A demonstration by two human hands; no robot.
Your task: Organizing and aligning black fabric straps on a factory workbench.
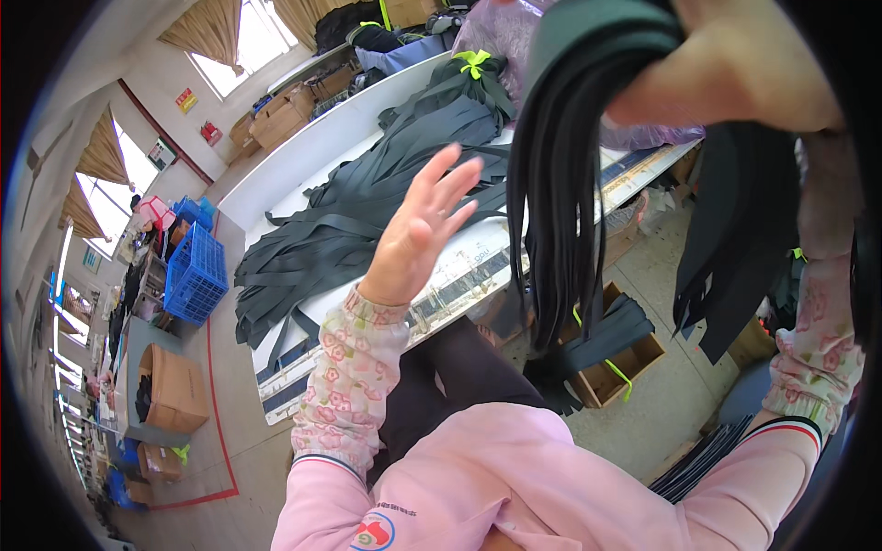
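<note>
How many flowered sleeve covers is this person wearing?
2: the left cover, below the empty left hand, and the right cover, below the right hand holding dark strips.

A worker's left hand [418, 239] is raised near the center of the frame, fingers [459, 181] extended and parted, tips pointing to the upper right. The left forearm [354, 376], in a floral cover gathered at the wrist, climbs from the lower left. At upper right, the right hand [744, 78], slightly blurred, is clenched in a grip, some fingers hidden from view. The right forearm [820, 340], in a matching floral cover, rises steeply along the frame's right side, lifting that hand higher than the left.
</note>
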